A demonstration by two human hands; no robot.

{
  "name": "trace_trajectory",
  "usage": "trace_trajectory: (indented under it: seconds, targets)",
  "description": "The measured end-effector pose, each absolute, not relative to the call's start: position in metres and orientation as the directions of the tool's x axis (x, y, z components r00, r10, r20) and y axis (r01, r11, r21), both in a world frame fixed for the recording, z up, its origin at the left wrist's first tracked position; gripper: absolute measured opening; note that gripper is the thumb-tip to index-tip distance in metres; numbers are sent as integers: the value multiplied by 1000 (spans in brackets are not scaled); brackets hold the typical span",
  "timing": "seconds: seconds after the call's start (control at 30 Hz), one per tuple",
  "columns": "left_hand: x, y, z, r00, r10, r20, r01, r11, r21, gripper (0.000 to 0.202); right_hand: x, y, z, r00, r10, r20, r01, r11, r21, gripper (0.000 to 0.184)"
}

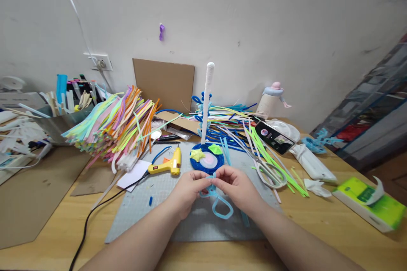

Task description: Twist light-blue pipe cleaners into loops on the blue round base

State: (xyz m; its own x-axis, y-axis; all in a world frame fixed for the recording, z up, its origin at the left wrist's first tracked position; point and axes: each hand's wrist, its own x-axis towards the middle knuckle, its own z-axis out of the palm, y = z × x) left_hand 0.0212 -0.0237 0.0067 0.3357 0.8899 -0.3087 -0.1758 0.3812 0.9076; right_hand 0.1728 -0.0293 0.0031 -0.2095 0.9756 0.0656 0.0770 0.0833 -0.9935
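My left hand [192,188] and my right hand [237,186] meet over the grey cutting mat, fingers pinched on a light blue pipe cleaner [222,216] bent into loops. One large loop hangs down below the fingertips; the pinched part is mostly hidden. Just beyond my hands stands a round dark blue base [194,165] with a pale pink centre, a yellow star [197,154] and a green star [216,149]. Behind it rises a white wrapped stick [206,106] with blue curled pieces around it. Straight light blue pipe cleaners [244,218] lie beside my right hand.
A yellow glue gun [167,164] with a black cord lies left on the cutting mat [133,220]. Scissors [270,174], green pipe cleaners and a phone [275,137] lie right. A big multicoloured bundle [117,127] stands back left; a tissue pack [370,203] sits far right.
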Motion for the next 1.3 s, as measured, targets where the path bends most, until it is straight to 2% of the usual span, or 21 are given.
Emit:
trace_trajectory:
  seconds: [0.37, 0.43, 0.57, 0.67, 0.77, 0.9, 1.03, 1.2, 1.3]
  targets:
    - [20, -22, 7, 295, 903, -312, -166, 370, 914, 20, 175, -28, 3, -240, 947, 214, 370, 294, -882, 12]
    - [20, -21, 7, 275, 919, -282, -157, 333, 930, 21, 175, -28, 3, -240, 954, 179, 341, 256, -905, 12]
    - [21, -20, 7, 220, 952, -215, -90, 239, 967, 23, 174, -26, 2, -233, 968, 92, 173, 134, -976, 17]
    - [21, -20, 7, 218, 954, -204, -64, 223, 973, 24, 174, -25, 1, -214, 973, 81, 69, 98, -993, 21]
    - [21, -20, 7, 245, 946, -210, -84, 237, 968, 24, 175, -23, 0, -240, 968, 79, 32, 89, -996, 23]
    - [21, -21, 8, 270, 938, -219, -109, 256, 960, 23, 176, -21, -2, -261, 962, 75, 50, 91, -995, 19]
    - [21, -22, 8, 271, 933, -236, -110, 274, 955, 23, 177, -22, -3, -236, 968, 82, 138, 117, -984, 19]
    - [20, -21, 6, 269, 925, -267, -147, 313, 938, 23, 178, -23, -1, -221, 959, 176, 280, 236, -931, 16]
    - [20, -21, 7, 270, 929, -255, -186, 310, 932, 22, 178, -25, 2, -253, 931, 262, 312, 335, -889, 13]
